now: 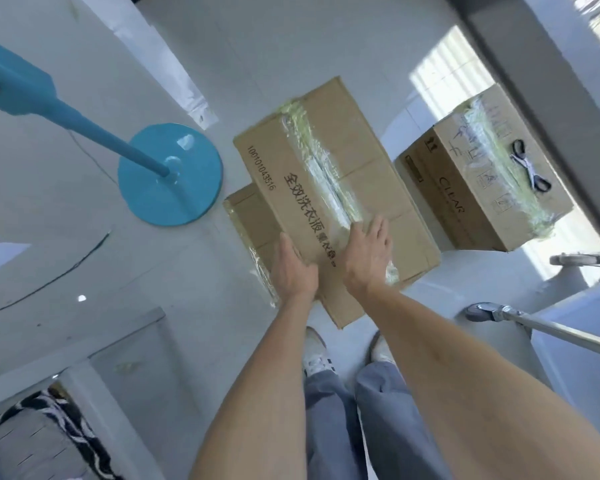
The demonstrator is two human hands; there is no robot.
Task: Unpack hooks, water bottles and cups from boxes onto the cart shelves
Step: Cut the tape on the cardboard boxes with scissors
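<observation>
A person bends over a taped cardboard box (329,188) stacked on another box (250,230) on the floor, left hand (293,268) clasping its near corner and right hand (368,254) flat on top, apparently steadying it; scissors (530,169) wait on a third carton (482,188).
</observation>
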